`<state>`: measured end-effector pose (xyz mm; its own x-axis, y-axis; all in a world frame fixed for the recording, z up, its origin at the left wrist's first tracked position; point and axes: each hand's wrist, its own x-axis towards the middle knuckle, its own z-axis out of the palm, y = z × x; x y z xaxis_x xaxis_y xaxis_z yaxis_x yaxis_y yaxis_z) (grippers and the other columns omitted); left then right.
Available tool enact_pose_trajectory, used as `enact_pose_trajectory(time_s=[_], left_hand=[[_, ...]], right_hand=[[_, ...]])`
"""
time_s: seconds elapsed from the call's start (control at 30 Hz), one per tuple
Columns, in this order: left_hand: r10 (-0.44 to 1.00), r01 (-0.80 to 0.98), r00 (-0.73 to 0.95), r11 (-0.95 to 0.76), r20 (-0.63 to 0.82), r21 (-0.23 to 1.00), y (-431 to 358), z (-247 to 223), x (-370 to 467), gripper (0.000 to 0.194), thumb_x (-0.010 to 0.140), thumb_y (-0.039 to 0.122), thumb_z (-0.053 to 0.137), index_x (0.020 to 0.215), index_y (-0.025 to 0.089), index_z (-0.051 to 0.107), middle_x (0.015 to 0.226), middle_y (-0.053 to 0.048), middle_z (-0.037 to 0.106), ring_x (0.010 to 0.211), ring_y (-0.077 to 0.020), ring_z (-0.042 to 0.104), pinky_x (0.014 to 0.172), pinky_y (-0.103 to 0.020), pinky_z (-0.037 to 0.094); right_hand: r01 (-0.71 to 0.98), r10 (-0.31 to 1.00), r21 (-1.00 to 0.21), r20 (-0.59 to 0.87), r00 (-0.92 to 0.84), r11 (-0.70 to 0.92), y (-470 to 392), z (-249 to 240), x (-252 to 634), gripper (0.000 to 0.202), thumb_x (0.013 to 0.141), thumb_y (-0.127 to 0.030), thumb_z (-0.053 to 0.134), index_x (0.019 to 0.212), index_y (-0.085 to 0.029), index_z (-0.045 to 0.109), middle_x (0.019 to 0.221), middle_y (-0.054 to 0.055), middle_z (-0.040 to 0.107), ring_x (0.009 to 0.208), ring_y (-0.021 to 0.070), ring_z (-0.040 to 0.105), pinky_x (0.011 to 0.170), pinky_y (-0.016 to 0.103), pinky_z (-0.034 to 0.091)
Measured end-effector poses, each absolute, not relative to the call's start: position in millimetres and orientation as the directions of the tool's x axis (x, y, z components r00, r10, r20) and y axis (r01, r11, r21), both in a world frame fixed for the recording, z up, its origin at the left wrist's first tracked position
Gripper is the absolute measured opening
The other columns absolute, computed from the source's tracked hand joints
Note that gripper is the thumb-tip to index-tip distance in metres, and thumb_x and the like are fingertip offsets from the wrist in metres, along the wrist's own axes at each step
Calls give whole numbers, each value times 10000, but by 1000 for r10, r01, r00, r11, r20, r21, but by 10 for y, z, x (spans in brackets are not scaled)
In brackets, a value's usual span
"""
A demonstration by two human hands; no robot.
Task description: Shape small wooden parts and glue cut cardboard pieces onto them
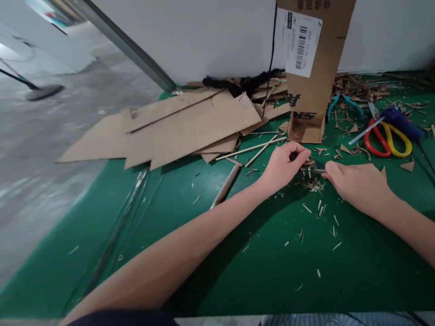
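Note:
My left hand (284,165) is pinched round a small brown piece (308,162) just in front of the cardboard box. My right hand (356,183) is closed on a thin metal tool (318,171), whose tip points left toward that piece. The tool's handle is hidden in my fingers, so its kind is unclear. A small pile of pale shavings (315,185) lies on the green table (210,267) below both hands. Thin wooden sticks (251,148) rest to the left of my left hand.
An upright cardboard box (312,90) stands behind the hands. Flat cardboard sheets (190,127) lie at the back left. Red-and-yellow-handled scissors (377,139), teal pliers (346,102) and a blue glue gun (403,122) are at the right. A paper-like tube (227,184) lies near my left forearm.

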<state>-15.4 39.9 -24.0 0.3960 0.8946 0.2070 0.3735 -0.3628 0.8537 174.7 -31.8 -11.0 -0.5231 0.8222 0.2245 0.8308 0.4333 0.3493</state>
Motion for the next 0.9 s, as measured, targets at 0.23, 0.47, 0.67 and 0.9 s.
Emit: enact_pose_trajectory(time_s=[0.23, 0.47, 0.67, 0.9], left_hand=[[897, 370, 393, -358, 205, 857, 383, -223, -147, 180, 886, 247, 545, 737, 166, 604, 722, -24, 630, 672, -127, 571, 626, -255, 443], [896, 369, 391, -363, 212, 856, 391, -230, -149, 183, 877, 251, 564, 716, 172, 598, 716, -20, 628, 661, -126, 561, 612, -256, 432], [893, 366, 400, -363, 207, 857, 399, -226, -150, 209, 882, 242, 550, 684, 176, 563, 701, -18, 615, 654, -127, 553, 606, -260, 425], [897, 357, 389, -355, 208, 864, 388, -218, -144, 198, 877, 246, 559, 696, 170, 582, 695, -12, 610, 647, -123, 544, 614, -259, 426]], right_hand=[[801, 843, 365, 72, -533, 475, -405, -69, 1720, 186, 942, -209, 332, 843, -186, 488, 530, -20, 500, 367, 116, 279, 468, 285, 81], [822, 819, 336, 197, -538, 459, -377, -127, 1767, 280, 975, -252, 301, 764, -188, 474, 503, -29, 459, 388, 101, 271, 480, 284, 63], [820, 841, 343, 129, -525, 459, -356, -71, 1719, 193, 927, -158, 335, 826, -175, 499, 537, -20, 488, 390, 103, 257, 483, 285, 79], [805, 843, 337, 57, -536, 489, -437, -52, 1700, 160, 870, -86, 359, 831, -176, 484, 585, -12, 527, 374, 95, 286, 476, 283, 83]])
